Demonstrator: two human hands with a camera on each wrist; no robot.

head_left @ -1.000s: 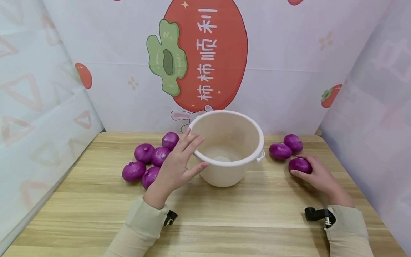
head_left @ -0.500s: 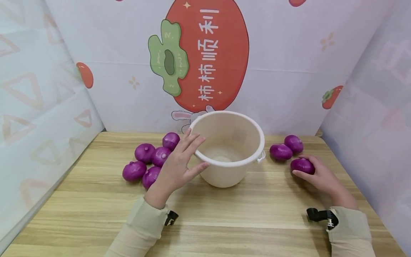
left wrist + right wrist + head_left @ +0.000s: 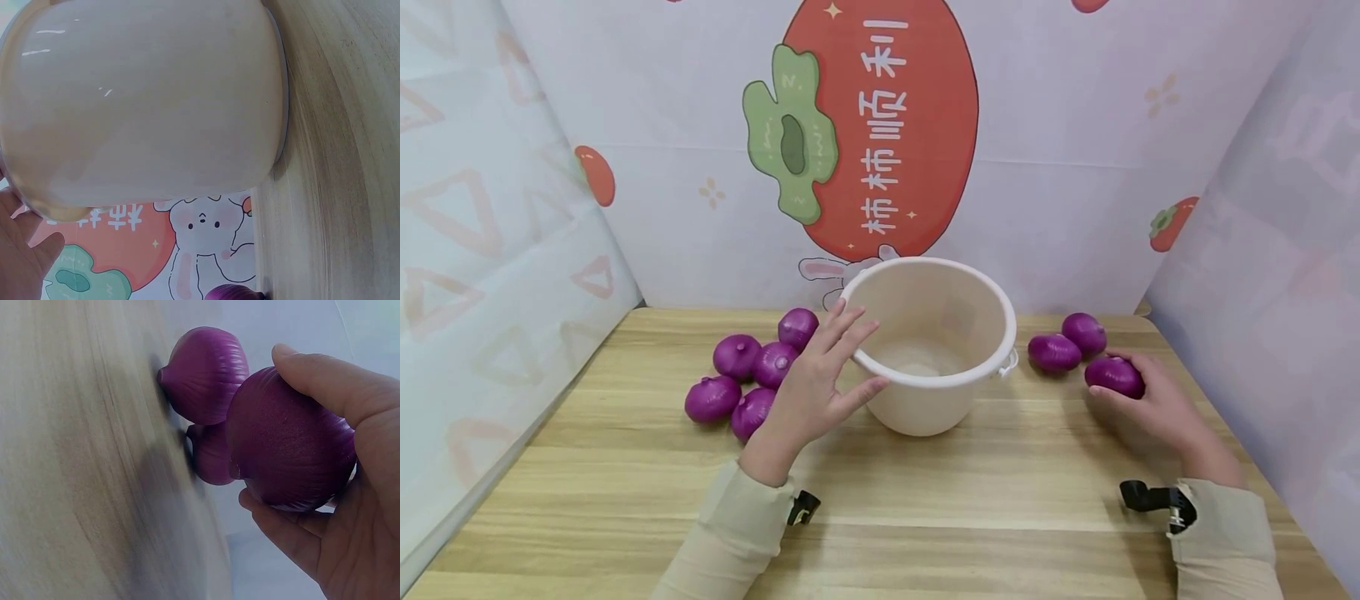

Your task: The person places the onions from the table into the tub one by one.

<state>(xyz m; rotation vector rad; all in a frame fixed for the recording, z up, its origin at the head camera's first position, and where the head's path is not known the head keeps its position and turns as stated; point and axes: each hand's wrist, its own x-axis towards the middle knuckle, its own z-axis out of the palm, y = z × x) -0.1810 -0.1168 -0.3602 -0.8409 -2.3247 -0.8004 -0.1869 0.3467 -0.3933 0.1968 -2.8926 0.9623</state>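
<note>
My right hand [image 3: 1161,404] holds a purple onion [image 3: 290,440] between thumb and fingers, raised off the table in the right wrist view. Two more purple onions, one nearer [image 3: 1054,354] and one behind it [image 3: 1083,334], lie just beyond. A cream plastic bucket [image 3: 921,408] stands upright in the middle, and nothing shows inside it. At its left rim is my left hand [image 3: 812,383], fingers straight and spread, thumb by the front of the rim. Left of that hand lie several purple onions [image 3: 737,357], one partly covered by the hand.
The wooden table [image 3: 925,508] ends at a printed backdrop [image 3: 1060,208] behind the bucket, with pale side sheets at left and right. The bucket's white handle hinge [image 3: 1009,363] sticks out on its right. Small black mounts sit at both cuffs.
My right hand, with the onion in its grip, has moved slightly up and to the right in the head view. The left hand and the bucket hold their places.
</note>
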